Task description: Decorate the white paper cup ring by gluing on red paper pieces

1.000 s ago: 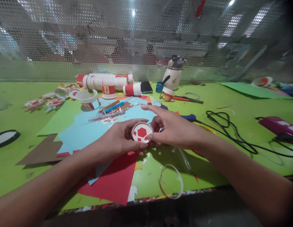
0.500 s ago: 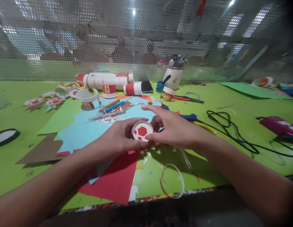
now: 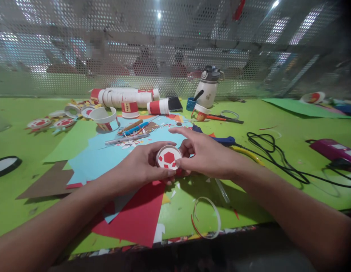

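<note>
Between my hands is a paper cup [image 3: 165, 163], its round white base facing up. A red hexagon [image 3: 169, 157] and several smaller red pieces lie on that base. My left hand [image 3: 144, 162] is closed round the cup's left side, thumb in front and fingers behind. My right hand [image 3: 200, 155] grips the right side, its thumb on the base's edge by a small red piece and its index finger stretched out above. Behind my hands, blue paper [image 3: 96, 158] carries pens [image 3: 137, 127] and paper scraps. Red paper [image 3: 135, 219] lies in front of my left wrist.
A row of stacked paper cups [image 3: 127, 98] lies at the back near a white bottle [image 3: 207, 93]. Decorated cup pieces [image 3: 64, 122] sit at the left. A blue glue gun [image 3: 224, 141] lies behind my right wrist, its black cord [image 3: 273, 158] running right. A tape roll [image 3: 13, 166] is far left.
My right thumb has shifted slightly at the edge of the cup's base. Both hands keep their hold, and the whole view has moved a little.
</note>
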`<state>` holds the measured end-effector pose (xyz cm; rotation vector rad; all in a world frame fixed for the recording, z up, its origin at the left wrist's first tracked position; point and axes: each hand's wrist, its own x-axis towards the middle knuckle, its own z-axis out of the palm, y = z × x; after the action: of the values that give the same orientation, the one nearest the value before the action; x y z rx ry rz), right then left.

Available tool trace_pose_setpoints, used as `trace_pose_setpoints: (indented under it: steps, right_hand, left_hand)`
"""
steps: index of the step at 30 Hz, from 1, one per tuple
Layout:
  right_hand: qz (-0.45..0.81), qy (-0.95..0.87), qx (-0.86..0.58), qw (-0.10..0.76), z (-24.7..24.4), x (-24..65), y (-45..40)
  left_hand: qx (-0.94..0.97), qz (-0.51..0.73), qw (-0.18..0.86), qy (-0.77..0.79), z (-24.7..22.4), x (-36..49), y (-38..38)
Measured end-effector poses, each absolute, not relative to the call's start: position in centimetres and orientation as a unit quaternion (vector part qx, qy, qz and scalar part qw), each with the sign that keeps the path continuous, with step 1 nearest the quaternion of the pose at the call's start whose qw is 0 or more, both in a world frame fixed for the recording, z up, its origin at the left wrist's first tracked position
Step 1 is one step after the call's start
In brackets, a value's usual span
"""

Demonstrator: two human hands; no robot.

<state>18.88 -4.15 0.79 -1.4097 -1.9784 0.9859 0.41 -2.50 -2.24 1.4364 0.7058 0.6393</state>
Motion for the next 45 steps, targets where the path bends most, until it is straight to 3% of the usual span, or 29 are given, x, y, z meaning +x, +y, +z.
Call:
trace_pose_setpoints:
  steps: [7, 13, 17, 24, 31, 41, 45]
  right_hand:
    - [0.407, -0.675, -0.528, 0.316, 0.6, 19.3, -3.9]
    - [0.306, -0.634, -0.56, 0.436, 1.1, 20.0, -2.9]
    - [0.313, -0.598, -0.567, 0.473, 1.4, 20.4, -2.4]
    - [0.388, -0.614, -0.494, 0.478, 1.8, 20.5, -3.0]
    - [0.324, -0.614, -0.463, 0.551, 2.2, 20.8, -2.9]
    - [0.378, -0.604, -0.447, 0.54, 1.9, 21.2, -2.4]
    - [0.31, -0.622, -0.452, 0.56, 2.1, 21.6, -2.3]
  left_hand:
    - [0.575, 0.305, 0.676, 0.346, -2.0, 0.6, -2.7]
    - [0.578, 0.32, 0.669, 0.34, -2.0, 0.5, -2.9]
    - [0.588, 0.331, 0.659, 0.332, -2.1, 0.2, -2.8]
    - [0.575, 0.349, 0.662, 0.332, -1.9, 0.2, -2.8]
    - [0.485, 0.448, 0.682, 0.316, -0.9, 0.1, -2.3]
    - [0.469, 0.449, 0.677, 0.347, -1.2, -0.6, -1.3]
    - [0.469, 0.454, 0.681, 0.334, -1.1, -0.8, -1.0]
